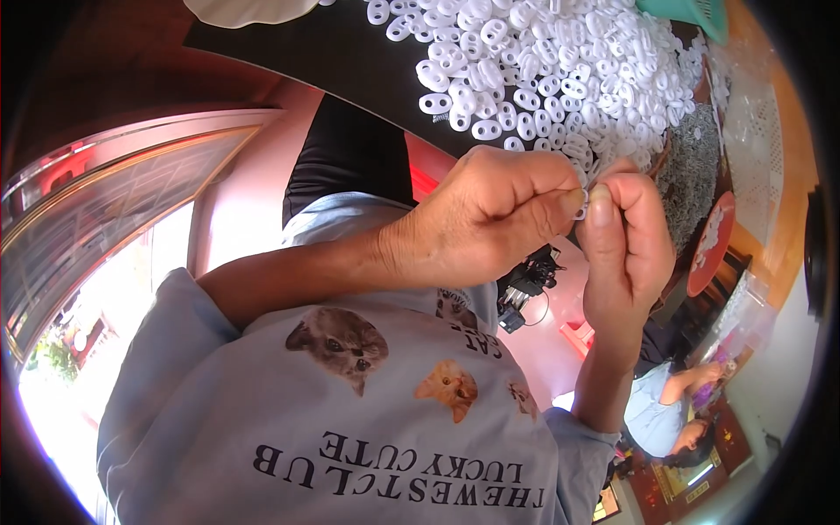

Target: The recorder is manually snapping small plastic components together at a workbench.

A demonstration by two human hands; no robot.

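Note:
In front of my chest both hands meet, fingertips together, just off the near edge of the dark table [350, 66]. Between them is a small white oval plastic piece [582, 206], mostly covered by the fingers. My left hand [499, 210] pinches it from the left with thumb and curled forefinger. My right hand [626, 232] is closed on its other side, thumb pressed against the forefinger. Just beyond the hands lies a large pile of similar white two-holed oval pieces [542, 74]. Whether a second small part is in the fingers cannot be made out.
A heap of small grey parts [687, 179] lies right of the white pile. Further right are a red plate [716, 241] with white pieces and a teal basket [700, 16]. Black cabled items [529, 284] show below the hands. Another person [661, 407] sits at the lower right.

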